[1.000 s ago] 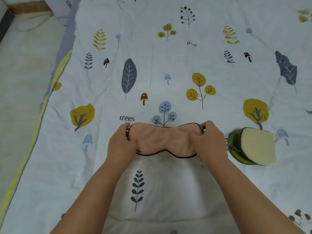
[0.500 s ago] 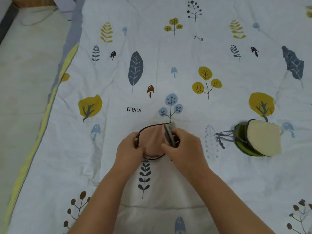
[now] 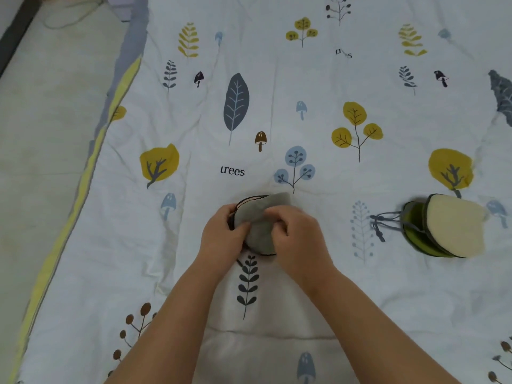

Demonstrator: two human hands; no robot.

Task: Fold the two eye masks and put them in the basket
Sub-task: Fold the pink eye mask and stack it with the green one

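Gripping the folded grey mask (image 3: 259, 221) from both sides, the left hand (image 3: 223, 239) and right hand (image 3: 297, 234) are pressing it on the quilt (image 3: 332, 286). The green mask (image 3: 446, 225) is lying folded, well apart to the right.

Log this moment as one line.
step: folding | left hand, right hand: pressing folded grey mask | green mask: folded | basket: unseen
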